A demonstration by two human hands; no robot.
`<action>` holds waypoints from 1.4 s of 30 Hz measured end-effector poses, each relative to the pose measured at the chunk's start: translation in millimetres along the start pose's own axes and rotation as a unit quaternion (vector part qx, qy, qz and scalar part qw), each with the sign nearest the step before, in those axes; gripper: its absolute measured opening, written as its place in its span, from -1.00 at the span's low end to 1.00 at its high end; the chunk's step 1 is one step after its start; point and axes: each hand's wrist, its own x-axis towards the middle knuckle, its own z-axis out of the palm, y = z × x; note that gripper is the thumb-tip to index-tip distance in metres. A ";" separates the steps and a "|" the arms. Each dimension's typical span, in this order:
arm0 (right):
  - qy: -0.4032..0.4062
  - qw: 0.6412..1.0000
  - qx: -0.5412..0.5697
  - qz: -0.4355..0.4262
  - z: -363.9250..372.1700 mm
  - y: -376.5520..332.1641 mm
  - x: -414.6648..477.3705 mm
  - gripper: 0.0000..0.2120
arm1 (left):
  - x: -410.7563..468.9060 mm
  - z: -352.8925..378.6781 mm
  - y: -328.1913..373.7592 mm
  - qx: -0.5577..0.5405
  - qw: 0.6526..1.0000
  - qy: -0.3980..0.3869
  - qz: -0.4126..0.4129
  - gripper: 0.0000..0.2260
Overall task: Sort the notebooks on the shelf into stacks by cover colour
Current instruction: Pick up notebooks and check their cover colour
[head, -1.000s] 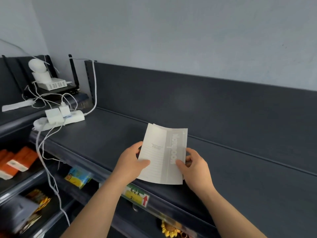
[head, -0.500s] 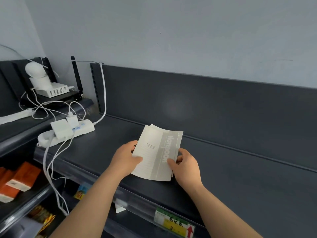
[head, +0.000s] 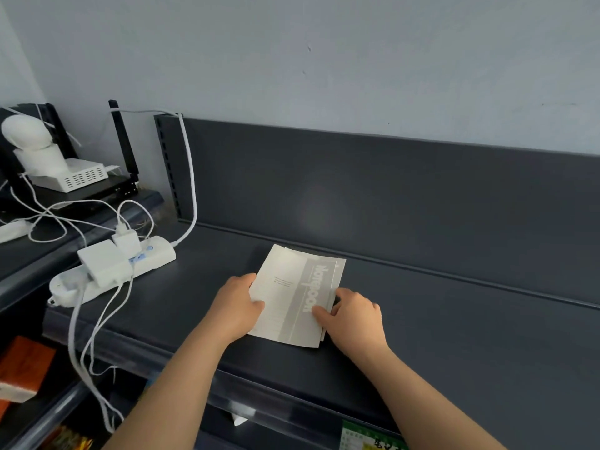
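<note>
A small stack of pale grey-white notebooks (head: 293,293), the top cover printed "Notebook" on a grey band, lies flat on the dark grey shelf (head: 454,323). My left hand (head: 237,306) grips the stack's left edge, thumb on the cover. My right hand (head: 352,315) holds the right edge near the front corner, thumb on top and fingers at the side. Edges of lower notebooks peek out at the right and back.
A white power strip (head: 113,271) with plugged adapters and trailing white cables sits at the shelf's left end. Beyond it stand a white router box (head: 74,177) and a black antenna. Orange packs (head: 22,368) lie on the lower shelf. A green-yellow price tag (head: 370,438) marks the front rail.
The notebooks, held tilted above the shelf before, have come down flat onto it. Both hands stayed on their edges and lowered with them.
</note>
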 end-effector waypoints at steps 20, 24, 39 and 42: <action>0.147 0.979 -0.135 -0.037 -84.2 56.8 -50.4 -0.55 | -39.6 31.7 84.7 0.081 0.960 0.115 0.242 -0.71; 0.166 0.974 -0.156 0.005 -111.0 88.0 -78.2 -0.54 | -48.8 62.4 118.8 0.058 0.950 0.090 0.292 -0.66; 0.231 0.946 -0.186 0.133 -234.8 243.0 -193.3 -0.62 | -137.6 204.9 283.2 0.060 0.913 0.008 0.403 -0.65; 0.235 0.941 -0.195 0.149 -269.2 284.4 -222.3 -0.62 | -165.9 240.1 327.5 0.052 0.909 -0.006 0.413 -0.65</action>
